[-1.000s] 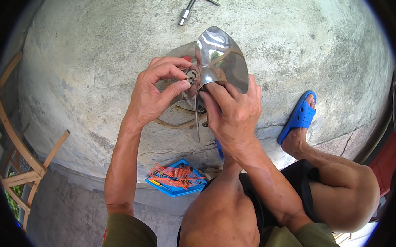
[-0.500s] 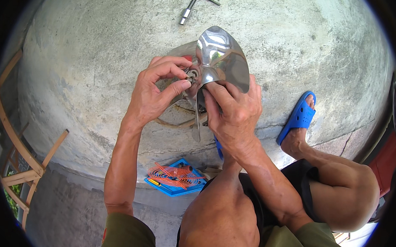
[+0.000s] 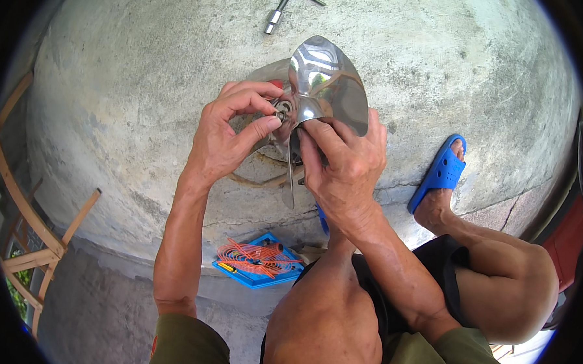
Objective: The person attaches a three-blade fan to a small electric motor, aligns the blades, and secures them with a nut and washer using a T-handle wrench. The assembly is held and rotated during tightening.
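Observation:
A shiny metal fan blade assembly [image 3: 347, 88] stands over the concrete in front of me, its broad blades spread around a central hub [image 3: 286, 109]. My left hand [image 3: 227, 129] is at that hub, thumb and forefinger pinching a small metal nut [image 3: 279, 117] on the shaft. Behind the blades, my right hand [image 3: 346, 163] is closed; its fingertips are partly hidden and seem to grip the part behind the hub. A brown cord [image 3: 259, 182] loops on the concrete beneath the fan.
A T-handle socket wrench [image 3: 275, 19] lies on the concrete beyond the fan. Below it, by my leg, sits a blue tray [image 3: 270, 282] bearing an orange wire fan guard [image 3: 252, 256] and a yellow-handled tool. A wooden frame [image 3: 38, 261] stands at the left; a blue sandal [image 3: 436, 174] is at right.
Almost nothing differs. The fan blades have turned or tilted very slightly, while both hands keep the same places.

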`<state>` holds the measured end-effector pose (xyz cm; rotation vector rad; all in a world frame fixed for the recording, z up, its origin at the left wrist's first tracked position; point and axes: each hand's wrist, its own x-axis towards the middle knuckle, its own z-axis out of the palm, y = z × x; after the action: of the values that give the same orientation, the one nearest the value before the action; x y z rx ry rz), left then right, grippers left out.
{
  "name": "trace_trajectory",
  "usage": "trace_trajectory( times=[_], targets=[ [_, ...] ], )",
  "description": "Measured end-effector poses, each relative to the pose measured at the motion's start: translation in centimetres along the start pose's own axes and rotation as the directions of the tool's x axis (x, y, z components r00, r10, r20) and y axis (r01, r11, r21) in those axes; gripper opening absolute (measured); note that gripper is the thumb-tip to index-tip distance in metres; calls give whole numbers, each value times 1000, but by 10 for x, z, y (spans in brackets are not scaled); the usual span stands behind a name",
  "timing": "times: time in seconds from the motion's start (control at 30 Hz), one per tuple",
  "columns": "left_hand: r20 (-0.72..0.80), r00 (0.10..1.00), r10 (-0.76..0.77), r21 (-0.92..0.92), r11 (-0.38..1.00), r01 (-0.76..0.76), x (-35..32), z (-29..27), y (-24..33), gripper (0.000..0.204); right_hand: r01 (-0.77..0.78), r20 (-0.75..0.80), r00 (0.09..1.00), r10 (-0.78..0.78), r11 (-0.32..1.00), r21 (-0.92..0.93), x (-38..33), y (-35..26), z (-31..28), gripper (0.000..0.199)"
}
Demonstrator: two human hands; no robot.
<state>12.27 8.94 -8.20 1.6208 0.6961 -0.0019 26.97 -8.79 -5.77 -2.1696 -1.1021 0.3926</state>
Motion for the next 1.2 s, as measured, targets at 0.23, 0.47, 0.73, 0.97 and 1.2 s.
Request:
trace_trajectory(
  times=[0.23,0.47,0.73,0.97,1.2],
  targets=[
    [-2,1000,-20,-11,1000,20,0,0,2,10,4,-3,1000,-4,1000,-5,0,0,0,21],
    [-6,1000,-18,-22,1000,18,-1,0,2,10,6,3,1000,-6,1000,-17,1,0,1,22],
    [-52,999,-4,-31,1000,2,-1,3,-2,11,-17,-32,999,17,1000,2,1,0,3,23],
    [-51,999,-7,-35,999,5,0,3,-2,12,-31,-42,999,32,999,27,2,0,3,22],
    [-50,999,-7,-34,999,6,-1,2,-2,12,-32,-16,999,31,999,-4,1,0,3,23]
  ],
)
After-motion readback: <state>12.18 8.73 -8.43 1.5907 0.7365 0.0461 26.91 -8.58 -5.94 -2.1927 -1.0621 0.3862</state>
